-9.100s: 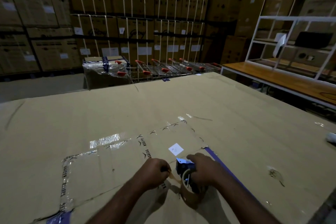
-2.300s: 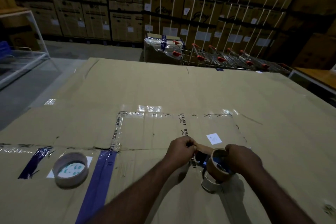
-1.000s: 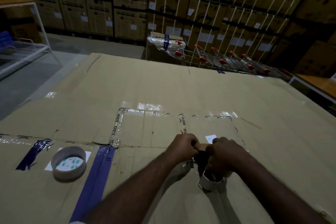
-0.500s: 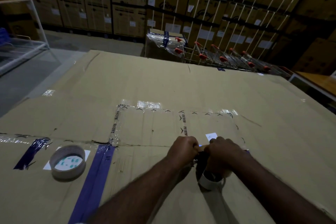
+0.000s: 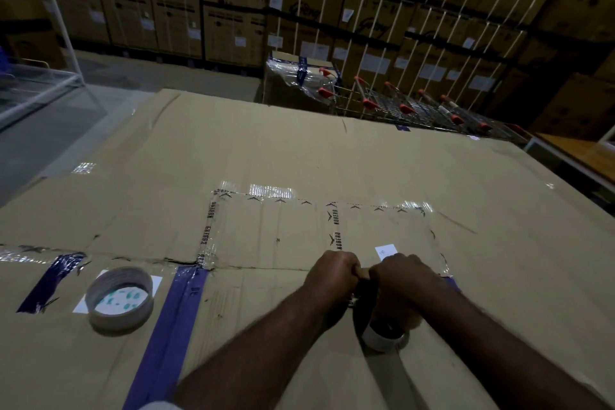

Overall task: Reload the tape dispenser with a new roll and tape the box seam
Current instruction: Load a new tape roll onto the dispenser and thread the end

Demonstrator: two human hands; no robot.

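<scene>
A very large flat cardboard box (image 5: 332, 160) fills the foreground. Its seam (image 5: 266, 267) runs left to right, partly covered with clear printed tape and blue tape. My right hand (image 5: 402, 276) covers the tape dispenser (image 5: 382, 338), whose pale lower end shows beneath my wrist. My left hand (image 5: 332, 275) pinches the brown tape end (image 5: 362, 273) that stretches between the two hands. Most of the dispenser and its roll are hidden by my right hand. A second tape roll (image 5: 119, 299) lies flat on the box at the left.
A blue tape strip (image 5: 173, 326) runs toward me beside the loose roll. Shopping trolleys (image 5: 416, 106) with red handles and a wrapped carton (image 5: 299, 76) stand beyond the box. Stacked cartons (image 5: 233, 10) line the back wall. A white metal frame (image 5: 43, 76) stands at the left.
My right hand has closed over the top of the dispenser and drawn up against my left hand, hiding the roll that showed earlier. The view has shifted slightly.
</scene>
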